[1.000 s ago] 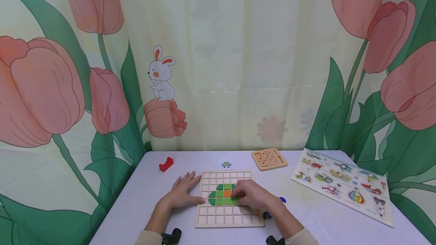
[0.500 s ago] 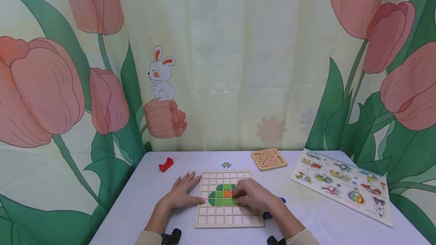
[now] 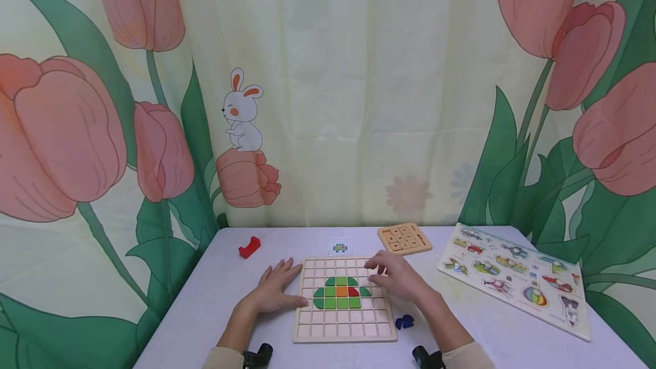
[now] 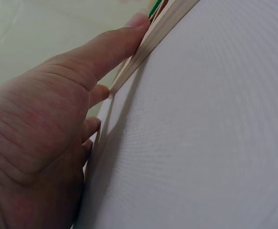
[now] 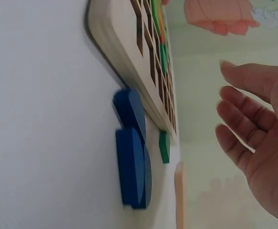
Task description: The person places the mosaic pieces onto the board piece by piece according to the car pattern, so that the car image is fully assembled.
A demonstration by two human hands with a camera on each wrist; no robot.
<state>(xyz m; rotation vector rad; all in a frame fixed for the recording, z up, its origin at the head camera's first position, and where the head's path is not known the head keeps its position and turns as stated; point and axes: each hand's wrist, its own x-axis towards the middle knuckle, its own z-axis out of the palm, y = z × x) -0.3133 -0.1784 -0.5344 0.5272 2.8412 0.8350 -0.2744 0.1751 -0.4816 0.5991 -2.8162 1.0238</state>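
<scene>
A wooden grid board (image 3: pixel 343 332) lies on the table with colored pieces in its cells. Among several green pieces (image 3: pixel 330 303) sit an orange square (image 3: pixel 341 291) and, directly right of it, a red piece (image 3: pixel 353 291) with a rounded corner. My left hand (image 3: pixel 277 291) spreads along the board's left side, its thumb (image 4: pixel 124 45) resting on the edge. Above the board's right side hovers my right hand (image 3: pixel 400 278), fingers loosely bent, nothing between them. Blue pieces (image 5: pixel 132 162) lie beside the board's right edge, and a small green piece (image 5: pixel 164 147) stands near its corner.
A small pattern card (image 3: pixel 340 247) lies behind the board. Further back right is a wooden number puzzle (image 3: pixel 405 239), then a large picture board (image 3: pixel 517 278). A red notched block (image 3: pixel 249 247) lies at the back left. A tulip-print curtain (image 3: pixel 328 101) hangs behind the table.
My right hand has left the board's middle and moved up and right, its fingers parting. The red piece now shows whole in its cell, and the blue pieces are uncovered. My left hand stays put.
</scene>
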